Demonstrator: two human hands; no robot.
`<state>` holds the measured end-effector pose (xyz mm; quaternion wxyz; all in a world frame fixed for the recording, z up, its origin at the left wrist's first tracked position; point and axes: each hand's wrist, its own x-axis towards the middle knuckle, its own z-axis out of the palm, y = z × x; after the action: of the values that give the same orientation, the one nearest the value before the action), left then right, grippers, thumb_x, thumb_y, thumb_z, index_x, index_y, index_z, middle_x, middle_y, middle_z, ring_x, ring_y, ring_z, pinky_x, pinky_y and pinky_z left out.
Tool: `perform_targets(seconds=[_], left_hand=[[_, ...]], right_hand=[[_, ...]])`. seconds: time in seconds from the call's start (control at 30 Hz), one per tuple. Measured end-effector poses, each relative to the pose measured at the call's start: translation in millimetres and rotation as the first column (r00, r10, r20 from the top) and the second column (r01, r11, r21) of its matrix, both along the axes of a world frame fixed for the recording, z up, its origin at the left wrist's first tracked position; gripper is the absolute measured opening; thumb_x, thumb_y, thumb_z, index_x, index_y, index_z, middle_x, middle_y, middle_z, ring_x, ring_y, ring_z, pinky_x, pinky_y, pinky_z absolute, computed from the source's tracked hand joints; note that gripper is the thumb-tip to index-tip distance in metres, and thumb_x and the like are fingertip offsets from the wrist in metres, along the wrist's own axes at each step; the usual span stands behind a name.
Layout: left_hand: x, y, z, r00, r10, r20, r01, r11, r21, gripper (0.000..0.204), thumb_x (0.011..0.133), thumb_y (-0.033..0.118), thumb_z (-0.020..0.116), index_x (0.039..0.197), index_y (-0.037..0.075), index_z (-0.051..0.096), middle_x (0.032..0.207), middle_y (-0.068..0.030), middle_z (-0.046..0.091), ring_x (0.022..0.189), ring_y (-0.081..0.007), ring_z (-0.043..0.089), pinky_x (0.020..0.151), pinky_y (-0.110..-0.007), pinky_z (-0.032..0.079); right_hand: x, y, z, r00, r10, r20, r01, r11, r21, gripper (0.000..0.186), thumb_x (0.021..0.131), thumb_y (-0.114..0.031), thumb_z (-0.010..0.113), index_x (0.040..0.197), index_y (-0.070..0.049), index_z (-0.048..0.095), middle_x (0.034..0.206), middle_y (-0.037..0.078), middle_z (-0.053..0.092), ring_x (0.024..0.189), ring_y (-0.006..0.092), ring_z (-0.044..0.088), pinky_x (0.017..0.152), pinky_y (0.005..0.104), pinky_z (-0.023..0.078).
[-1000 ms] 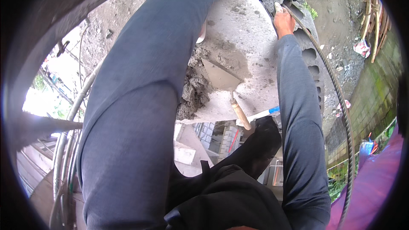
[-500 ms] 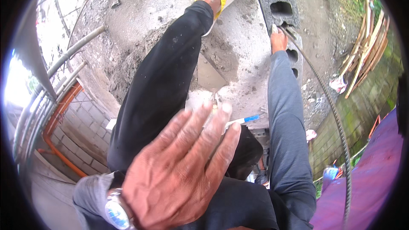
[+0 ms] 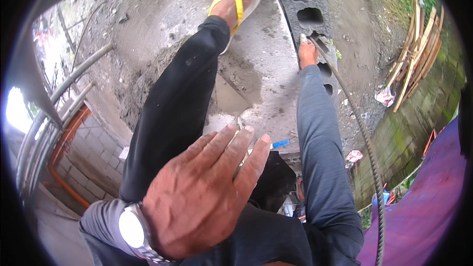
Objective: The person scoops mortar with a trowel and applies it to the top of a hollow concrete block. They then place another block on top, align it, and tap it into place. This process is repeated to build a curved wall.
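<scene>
My left hand (image 3: pixel 199 192), with a wristwatch (image 3: pixel 132 229), hovers in the foreground, fingers stretched out and nothing in its grasp. Beyond its fingertips, a trowel (image 3: pixel 229 97) lies with its blade on wet mortar (image 3: pixel 249 81); its handle is partly hidden behind the hand. At the right, my right hand (image 3: pixel 308 53) grips the edge of a grey hollow concrete block (image 3: pixel 290 7), thumb on the near side, other fingers mostly out of sight in a hole. Right beside that hand, a ribbed steel bar (image 3: pixel 363 130) rises from the block and curves down toward me.
My foot in a yellow-strapped flip-flop (image 3: pixel 239 2) stands on the concrete surface. A blue-ended stick (image 3: pixel 281 144) lies past my left fingers. Metal pipes (image 3: pixel 91 61) and an orange bar (image 3: pixel 64 138) line the left. Wooden strips (image 3: pixel 423 47) and purple sheeting (image 3: pixel 428 192) are at the right.
The whole view has shifted a little, so the block, foot and trowel appear farther left and lower. My left hand covers less of the trowel's blade end. My right hand keeps its hold.
</scene>
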<state>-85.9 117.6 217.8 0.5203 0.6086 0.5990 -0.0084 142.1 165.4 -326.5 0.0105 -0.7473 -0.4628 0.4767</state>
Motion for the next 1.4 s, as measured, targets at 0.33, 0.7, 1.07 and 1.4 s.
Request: perform_targets(seconds=[0.33,0.7,1.07,1.4], left_hand=[[51,88,-305,0.977,-0.168,-0.130,0.167,0.986,-0.021,0.052,0.091,0.018,0.059,0.135,-0.009,0.053,0.104,-0.0242,0.067,0.103,-0.0418,0.061,0.098,-0.052,0.046],[93,116,-499,0.690,0.432,-0.581,-0.099,0.851,0.516,0.064,0.094,0.024,0.052,0.150,-0.005,0.046,0.160,-0.0274,0.037,0.148,-0.0422,0.036,0.122,-0.053,0.027],[71,135,-490,0.810,0.219,-0.544,-0.135,0.972,0.191,0.082,0.092,0.033,0.053,0.160,-0.003,0.024,0.170,-0.0216,0.017,0.156,-0.0383,0.019,0.126,-0.054,0.012],[61,146,-497,0.781,0.361,-0.509,-0.114,0.884,0.453,0.087,0.084,0.028,0.059,0.156,-0.009,0.027,0.166,-0.0263,0.022,0.155,-0.0412,0.019,0.127,-0.053,0.013]], right_hand=[[70,77,139,0.998,0.026,-0.058,-0.035,0.989,-0.147,0.039,0.097,-0.034,0.068,0.122,-0.005,0.073,0.116,0.019,0.074,0.108,0.0284,0.071,0.095,0.0367,0.054],[53,119,15,0.823,0.548,0.146,-0.568,0.799,0.198,0.052,0.098,-0.046,0.064,0.135,-0.009,0.065,0.123,0.021,0.071,0.114,0.0386,0.067,0.096,0.0438,0.053],[53,113,22,0.826,0.532,0.186,-0.561,0.807,0.185,0.043,0.100,-0.039,0.061,0.132,-0.009,0.066,0.115,0.023,0.072,0.109,0.0416,0.068,0.093,0.0459,0.053],[54,113,19,0.804,0.551,0.222,-0.590,0.785,0.190,0.043,0.100,-0.033,0.059,0.134,-0.007,0.064,0.118,0.025,0.071,0.111,0.0416,0.067,0.096,0.0472,0.053]])
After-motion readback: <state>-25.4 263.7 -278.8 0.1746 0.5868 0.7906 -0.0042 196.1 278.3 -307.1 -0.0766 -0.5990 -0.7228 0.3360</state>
